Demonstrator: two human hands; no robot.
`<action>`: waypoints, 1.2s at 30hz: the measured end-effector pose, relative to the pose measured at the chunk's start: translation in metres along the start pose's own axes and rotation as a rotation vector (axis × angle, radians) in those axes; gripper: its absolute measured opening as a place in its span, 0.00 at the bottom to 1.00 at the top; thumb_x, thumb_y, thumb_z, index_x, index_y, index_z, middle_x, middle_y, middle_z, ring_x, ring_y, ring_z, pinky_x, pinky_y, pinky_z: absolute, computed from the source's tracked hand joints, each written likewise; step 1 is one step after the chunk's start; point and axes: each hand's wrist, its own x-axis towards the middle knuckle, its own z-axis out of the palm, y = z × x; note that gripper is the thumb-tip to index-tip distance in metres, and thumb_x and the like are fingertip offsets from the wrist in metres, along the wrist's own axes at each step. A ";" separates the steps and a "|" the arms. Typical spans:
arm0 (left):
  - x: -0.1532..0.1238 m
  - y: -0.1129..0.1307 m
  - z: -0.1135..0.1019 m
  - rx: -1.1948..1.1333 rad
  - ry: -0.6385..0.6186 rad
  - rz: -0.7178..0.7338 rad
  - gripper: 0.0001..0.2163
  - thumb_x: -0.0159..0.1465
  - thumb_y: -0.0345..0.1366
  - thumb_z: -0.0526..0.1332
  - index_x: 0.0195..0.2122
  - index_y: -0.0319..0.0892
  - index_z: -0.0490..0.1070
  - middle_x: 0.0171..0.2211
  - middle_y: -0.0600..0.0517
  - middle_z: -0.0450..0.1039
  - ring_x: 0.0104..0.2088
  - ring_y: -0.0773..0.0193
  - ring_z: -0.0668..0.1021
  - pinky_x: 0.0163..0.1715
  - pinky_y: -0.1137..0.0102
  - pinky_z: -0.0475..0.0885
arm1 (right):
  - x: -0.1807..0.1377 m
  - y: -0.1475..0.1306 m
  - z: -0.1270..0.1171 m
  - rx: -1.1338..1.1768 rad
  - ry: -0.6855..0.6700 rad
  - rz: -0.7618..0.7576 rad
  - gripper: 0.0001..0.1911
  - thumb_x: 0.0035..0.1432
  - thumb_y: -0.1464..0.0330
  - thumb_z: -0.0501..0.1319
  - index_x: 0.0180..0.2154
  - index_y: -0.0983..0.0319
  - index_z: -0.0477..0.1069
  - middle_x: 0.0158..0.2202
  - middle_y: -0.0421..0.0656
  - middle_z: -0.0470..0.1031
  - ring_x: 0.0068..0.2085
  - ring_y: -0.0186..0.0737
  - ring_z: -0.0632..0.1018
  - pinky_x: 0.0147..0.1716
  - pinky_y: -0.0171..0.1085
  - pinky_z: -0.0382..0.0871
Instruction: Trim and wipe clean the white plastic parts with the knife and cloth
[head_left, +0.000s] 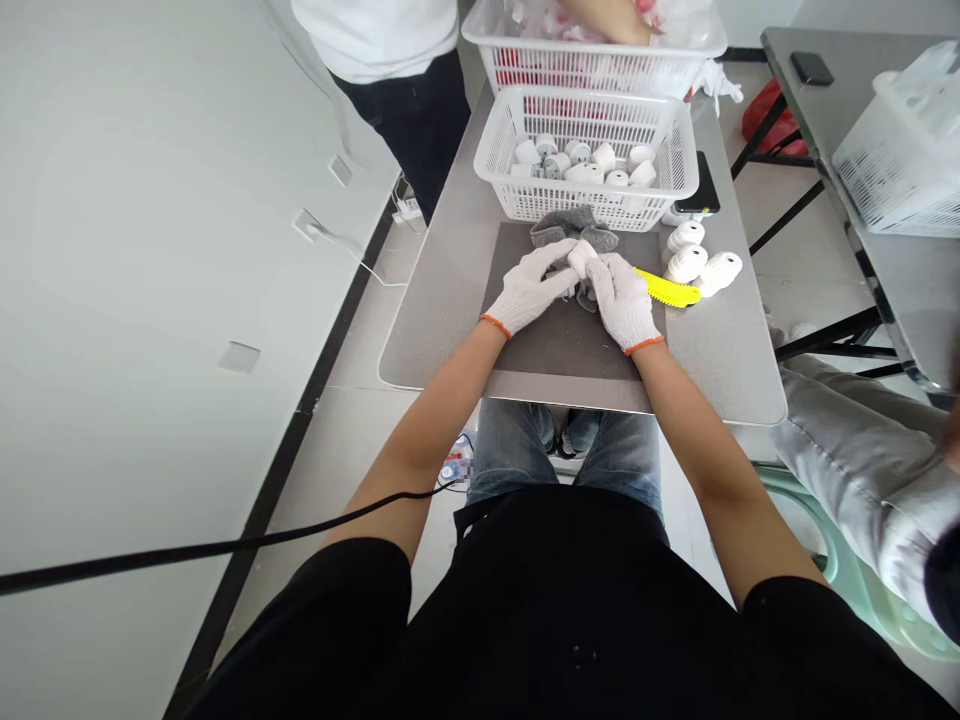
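A small white rounded plastic part point(581, 257) is between the fingers of both my hands, over a dark mat point(540, 345). My left hand point(525, 288), in a white knit glove with an orange cuff, grips it from the left. From the right, my right hand point(624, 300), gloved alike, has its fingers closed on the same part. Crumpled grey cloth point(574, 222) lies just beyond and partly under my fingers. A yellow toothed-edged tool point(671, 290), perhaps a cutter handle, lies beside my right hand, one end hidden behind it.
Several white parts point(686, 265) stand right of the mat. Beyond it, a white basket point(517, 205) holds more. A black phone point(701, 185) lies beside that basket. Across the table, a person's arm point(615, 18) reaches into another basket point(600, 65). A second table point(847, 150) stands right.
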 end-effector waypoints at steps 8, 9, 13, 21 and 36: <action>-0.002 0.005 -0.001 -0.012 0.003 0.000 0.26 0.70 0.48 0.70 0.70 0.59 0.80 0.72 0.58 0.80 0.75 0.47 0.77 0.81 0.50 0.67 | 0.001 0.003 0.001 -0.005 -0.020 0.021 0.21 0.84 0.51 0.52 0.43 0.55 0.74 0.42 0.47 0.80 0.50 0.53 0.83 0.63 0.56 0.79; -0.003 0.005 -0.001 -0.011 0.001 0.003 0.26 0.70 0.48 0.69 0.70 0.59 0.80 0.72 0.58 0.80 0.75 0.47 0.77 0.81 0.50 0.67 | 0.000 0.002 0.001 -0.002 -0.020 0.024 0.20 0.84 0.51 0.53 0.43 0.55 0.73 0.42 0.47 0.80 0.50 0.53 0.83 0.63 0.57 0.78; -0.003 0.006 -0.002 0.005 -0.010 0.013 0.25 0.71 0.47 0.69 0.70 0.59 0.80 0.72 0.58 0.80 0.75 0.48 0.78 0.81 0.51 0.67 | 0.000 -0.002 -0.001 -0.001 -0.018 0.031 0.19 0.84 0.52 0.54 0.42 0.55 0.73 0.41 0.46 0.80 0.50 0.53 0.83 0.63 0.56 0.79; -0.003 0.007 -0.001 -0.030 0.010 0.015 0.23 0.71 0.44 0.70 0.67 0.58 0.81 0.70 0.56 0.82 0.72 0.50 0.80 0.80 0.51 0.70 | 0.000 -0.005 -0.002 0.007 -0.031 0.030 0.19 0.82 0.53 0.52 0.44 0.55 0.74 0.45 0.48 0.83 0.54 0.53 0.84 0.65 0.56 0.79; -0.011 0.020 -0.001 -0.098 0.079 -0.068 0.08 0.69 0.45 0.74 0.44 0.50 0.81 0.45 0.55 0.87 0.47 0.58 0.86 0.61 0.58 0.83 | 0.000 -0.001 -0.004 0.108 0.005 0.062 0.22 0.82 0.51 0.53 0.56 0.57 0.79 0.53 0.49 0.85 0.65 0.54 0.85 0.72 0.57 0.76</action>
